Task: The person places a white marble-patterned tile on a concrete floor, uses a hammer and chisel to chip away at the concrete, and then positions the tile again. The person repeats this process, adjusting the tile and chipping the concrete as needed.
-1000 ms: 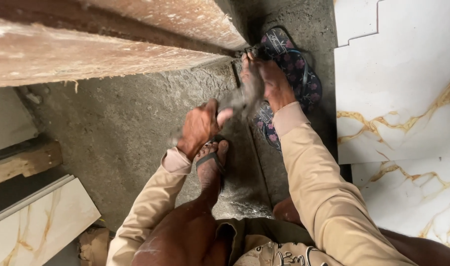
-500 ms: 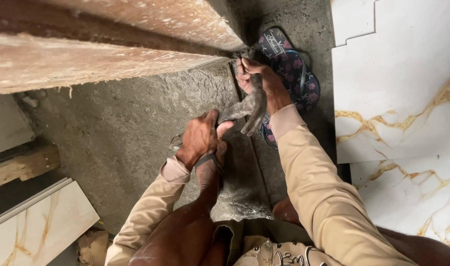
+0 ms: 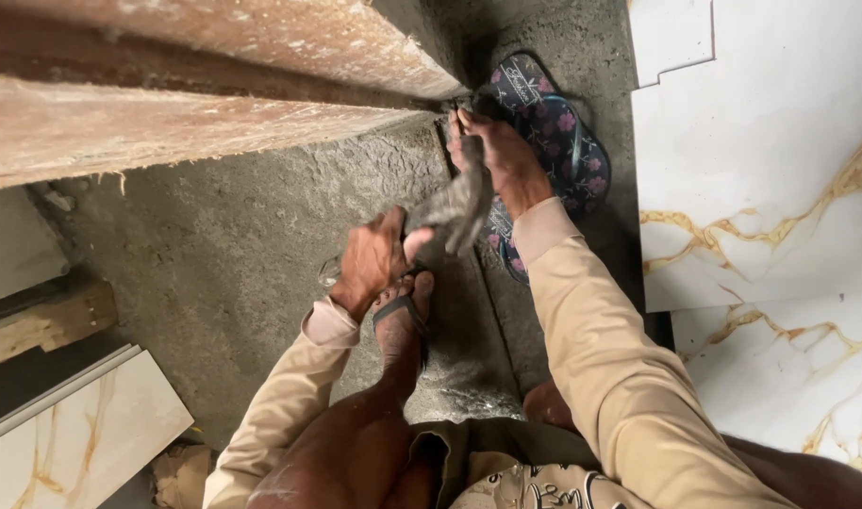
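Note:
My left hand [image 3: 372, 262] is closed around one end of a grey, cement-smeared piece [image 3: 456, 205] that looks like a rag or a trowel blade; a small metal end [image 3: 329, 273] sticks out behind the fist. The grey piece hangs over the wet cement floor [image 3: 242, 254], just left of my right wrist. My right hand [image 3: 500, 158] lies stretched out, with its fingertips pressed into the dark corner at the end of the brown wooden plank [image 3: 186, 127]. It holds nothing that I can see.
My sandalled foot [image 3: 403, 325] stands just below the left hand. A dark flowered flip-flop [image 3: 555, 141] lies under the right hand. White gold-veined tiles [image 3: 761, 188] cover the right side, and another tile [image 3: 73, 443] and wood scraps [image 3: 44, 325] lie at the lower left.
The grey piece has swung down from beside the right hand's fingers toward the left fist. The left hand shifted slightly; the right hand stayed at the corner.

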